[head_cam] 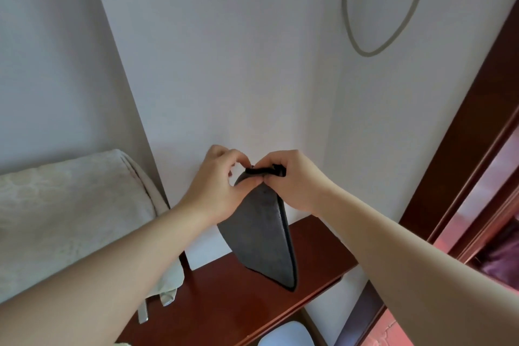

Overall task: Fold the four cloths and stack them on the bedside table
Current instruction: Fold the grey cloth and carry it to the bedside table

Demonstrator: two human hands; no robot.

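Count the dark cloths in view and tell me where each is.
1. The dark grey cloth hangs above the bedside table, pinched at its top edge by the left hand and right hand. Others may lie out of frame.

A single dark grey cloth (261, 236) hangs upright in the air, doubled over on itself, with a darker stitched border running down its right edge. Its top edge is bunched into a short, thick band, pinched from either side by the left grip (216, 185) and the right grip (292, 180), which sit close together. The cloth tapers to a rounded lower corner over the reddish-brown wooden counter (224, 303). Whether that corner touches the wood cannot be told.
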